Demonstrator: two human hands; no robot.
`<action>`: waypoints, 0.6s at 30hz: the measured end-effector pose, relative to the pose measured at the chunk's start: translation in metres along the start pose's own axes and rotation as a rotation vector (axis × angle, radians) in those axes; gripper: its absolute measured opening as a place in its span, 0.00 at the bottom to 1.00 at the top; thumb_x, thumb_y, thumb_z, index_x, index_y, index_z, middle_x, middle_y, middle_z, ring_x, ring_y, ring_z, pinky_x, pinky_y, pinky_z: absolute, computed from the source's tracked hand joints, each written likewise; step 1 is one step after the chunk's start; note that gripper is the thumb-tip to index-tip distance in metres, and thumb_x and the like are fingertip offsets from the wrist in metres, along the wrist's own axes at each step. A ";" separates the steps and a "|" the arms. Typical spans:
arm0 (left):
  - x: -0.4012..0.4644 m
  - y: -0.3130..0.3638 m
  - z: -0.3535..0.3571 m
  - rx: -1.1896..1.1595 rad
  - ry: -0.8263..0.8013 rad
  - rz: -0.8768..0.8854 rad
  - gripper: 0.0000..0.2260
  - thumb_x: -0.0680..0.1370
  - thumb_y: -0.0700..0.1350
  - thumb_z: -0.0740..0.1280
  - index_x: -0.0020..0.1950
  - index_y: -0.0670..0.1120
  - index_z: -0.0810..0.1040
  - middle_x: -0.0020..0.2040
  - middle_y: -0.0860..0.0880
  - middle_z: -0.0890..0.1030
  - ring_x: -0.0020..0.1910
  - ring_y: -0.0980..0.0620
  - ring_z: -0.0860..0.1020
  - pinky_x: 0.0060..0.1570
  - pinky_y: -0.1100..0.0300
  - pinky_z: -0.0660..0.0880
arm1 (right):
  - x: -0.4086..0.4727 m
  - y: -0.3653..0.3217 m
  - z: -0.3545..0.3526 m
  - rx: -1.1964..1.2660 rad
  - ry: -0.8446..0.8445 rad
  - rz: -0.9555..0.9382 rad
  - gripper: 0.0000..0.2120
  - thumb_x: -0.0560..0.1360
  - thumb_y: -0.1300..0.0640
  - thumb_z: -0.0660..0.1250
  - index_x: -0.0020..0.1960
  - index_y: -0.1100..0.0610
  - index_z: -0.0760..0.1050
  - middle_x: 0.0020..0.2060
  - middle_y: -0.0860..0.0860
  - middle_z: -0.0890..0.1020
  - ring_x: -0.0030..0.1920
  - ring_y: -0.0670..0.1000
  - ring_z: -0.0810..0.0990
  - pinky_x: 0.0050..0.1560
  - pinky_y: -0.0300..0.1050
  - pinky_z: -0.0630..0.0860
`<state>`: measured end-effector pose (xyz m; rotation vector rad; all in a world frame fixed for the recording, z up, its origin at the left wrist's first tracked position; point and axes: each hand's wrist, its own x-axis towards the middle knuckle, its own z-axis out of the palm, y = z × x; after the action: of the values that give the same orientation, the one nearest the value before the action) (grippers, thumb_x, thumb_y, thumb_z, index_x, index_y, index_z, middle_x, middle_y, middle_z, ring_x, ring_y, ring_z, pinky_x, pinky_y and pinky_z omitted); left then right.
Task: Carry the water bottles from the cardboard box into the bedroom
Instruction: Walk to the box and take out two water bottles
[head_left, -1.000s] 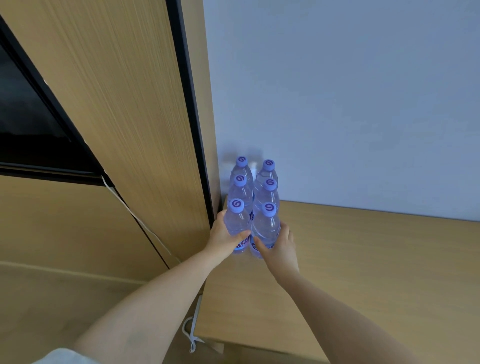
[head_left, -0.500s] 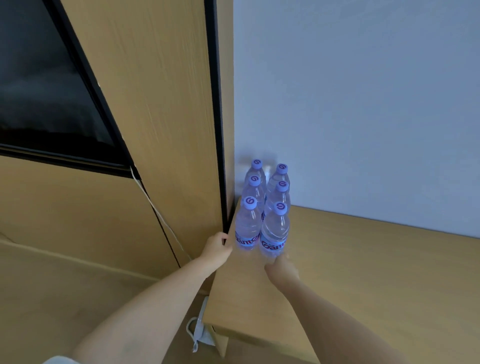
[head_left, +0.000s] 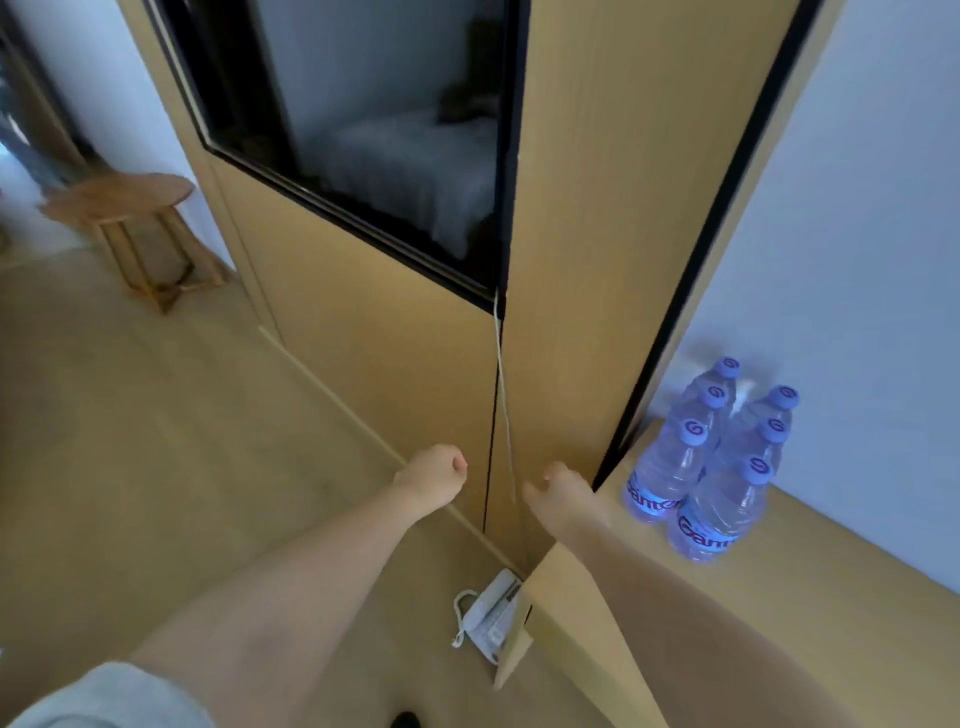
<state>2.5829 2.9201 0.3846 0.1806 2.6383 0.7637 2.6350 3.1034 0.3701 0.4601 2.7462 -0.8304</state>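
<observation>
Bottles are parked in a tight cluster of six on the wooden shelf, tucked into the corner where the wood panel meets the white wall. All upright, caps on, standing in two rows and touching each other.

Risk-wise, I'd say the pack is the weak point. They're tall and narrow and crowded together, so one bump from an arm swinging past, or from setting more bottles down against them, could topple the front one and take its neighbours with it. The front pair also sits fairly near the shelf's front edge, so a knocked bottle could roll off to the floor, where a white phone lies right below the corner. Its cord trailing up the panel looks like something a foot could snag on the next trip too.

Neither hand is on the bottles. Right hand hangs just beside the shelf's left end, near the front bottle but clear of it, fingers loosely curled and holding nothing. Left hand is further left in front of the panel, well apart from the bottles, curled into a loose fist, also empty. Beyond that there's a dark glass pane and a small round table off to the far left.
</observation>
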 end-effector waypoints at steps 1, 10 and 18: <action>0.000 -0.010 -0.014 0.011 0.037 -0.030 0.11 0.82 0.45 0.57 0.57 0.48 0.78 0.57 0.48 0.80 0.56 0.48 0.78 0.55 0.55 0.75 | 0.005 -0.016 0.001 0.010 -0.006 -0.036 0.20 0.79 0.46 0.60 0.65 0.58 0.69 0.53 0.53 0.76 0.50 0.53 0.77 0.48 0.48 0.77; 0.002 -0.157 -0.150 0.043 0.230 -0.303 0.13 0.78 0.43 0.60 0.58 0.45 0.80 0.59 0.44 0.81 0.59 0.45 0.79 0.58 0.54 0.75 | 0.048 -0.224 0.055 -0.107 -0.091 -0.342 0.24 0.79 0.41 0.59 0.67 0.56 0.69 0.54 0.54 0.79 0.51 0.56 0.80 0.51 0.52 0.79; -0.001 -0.299 -0.268 0.092 0.260 -0.478 0.13 0.79 0.44 0.59 0.57 0.40 0.78 0.56 0.41 0.80 0.56 0.43 0.79 0.50 0.56 0.74 | 0.078 -0.404 0.129 -0.228 -0.135 -0.496 0.21 0.79 0.42 0.59 0.64 0.56 0.70 0.55 0.53 0.79 0.53 0.56 0.79 0.45 0.46 0.73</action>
<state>2.4721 2.5375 0.4323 -0.5412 2.7865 0.5292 2.4341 2.7284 0.4417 -0.3224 2.8111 -0.6022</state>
